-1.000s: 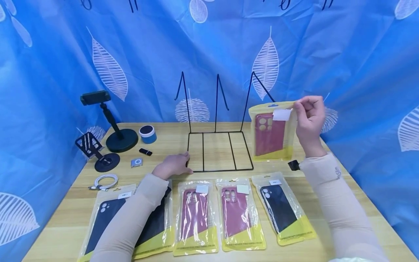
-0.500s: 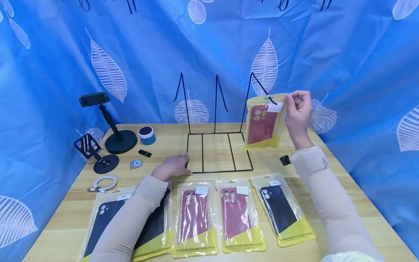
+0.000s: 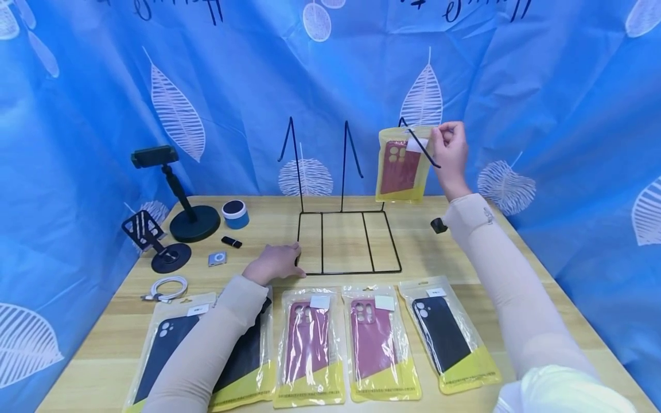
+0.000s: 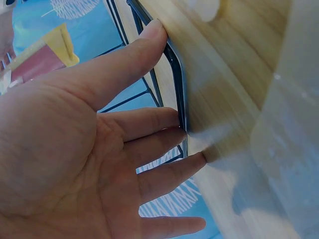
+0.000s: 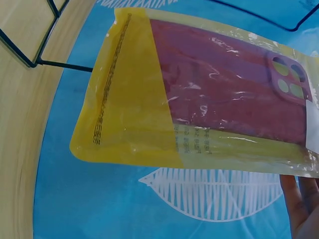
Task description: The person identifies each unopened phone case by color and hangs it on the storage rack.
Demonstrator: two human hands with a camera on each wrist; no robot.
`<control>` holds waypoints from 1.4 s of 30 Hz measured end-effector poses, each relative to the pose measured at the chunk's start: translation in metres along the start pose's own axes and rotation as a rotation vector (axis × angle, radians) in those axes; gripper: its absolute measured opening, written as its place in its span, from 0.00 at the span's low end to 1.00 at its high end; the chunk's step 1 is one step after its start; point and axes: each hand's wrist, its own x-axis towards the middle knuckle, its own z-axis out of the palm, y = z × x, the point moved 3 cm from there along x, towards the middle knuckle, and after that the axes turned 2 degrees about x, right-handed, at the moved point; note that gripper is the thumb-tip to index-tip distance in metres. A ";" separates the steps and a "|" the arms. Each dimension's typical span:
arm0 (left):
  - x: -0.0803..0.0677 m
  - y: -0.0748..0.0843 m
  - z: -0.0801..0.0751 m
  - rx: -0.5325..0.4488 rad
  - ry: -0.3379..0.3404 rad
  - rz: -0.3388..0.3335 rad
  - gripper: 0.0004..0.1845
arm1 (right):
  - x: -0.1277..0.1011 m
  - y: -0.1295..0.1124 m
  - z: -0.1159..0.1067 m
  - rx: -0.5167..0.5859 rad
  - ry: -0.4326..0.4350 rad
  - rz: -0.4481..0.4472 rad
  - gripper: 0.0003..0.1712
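The packaged red phone case hangs in the air at the upper right of the wire display rack, its top edge level with the rack's rightmost hook, which crosses in front of the pack's white label. Whether the hook passes through the pack's hanging hole cannot be told. The right hand pinches the pack's top corner from the 3 o'clock side, fingers curled onto the plastic. In the right wrist view the same pack shows a yellow bottom band and the red case behind clear film, with fingertips at its edge.

The left hand rests flat on the tabletop at 7 o'clock from the rack, fingers straight and pressing the front left corner of the rack's base frame; the left wrist view shows the fingers against the black wire.

At 6 o'clock from the rack lies a row of packaged cases: two red ones and three dark ones, one partly under the left sleeve. Off at 9 o'clock stand two phone stands, a small blue speaker, a USB stick, a small silver player and a coiled white cable.
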 end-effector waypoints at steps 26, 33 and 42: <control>0.002 0.005 0.000 -0.003 -0.002 0.022 0.45 | 0.001 0.029 -0.008 -0.088 -0.151 0.170 0.38; 0.001 0.005 0.001 -0.015 -0.005 0.026 0.45 | -0.045 0.035 -0.047 -0.292 -0.361 0.242 0.49; 0.001 0.001 0.003 -0.008 0.005 0.019 0.45 | -0.156 0.049 -0.090 -0.677 -1.209 0.275 0.35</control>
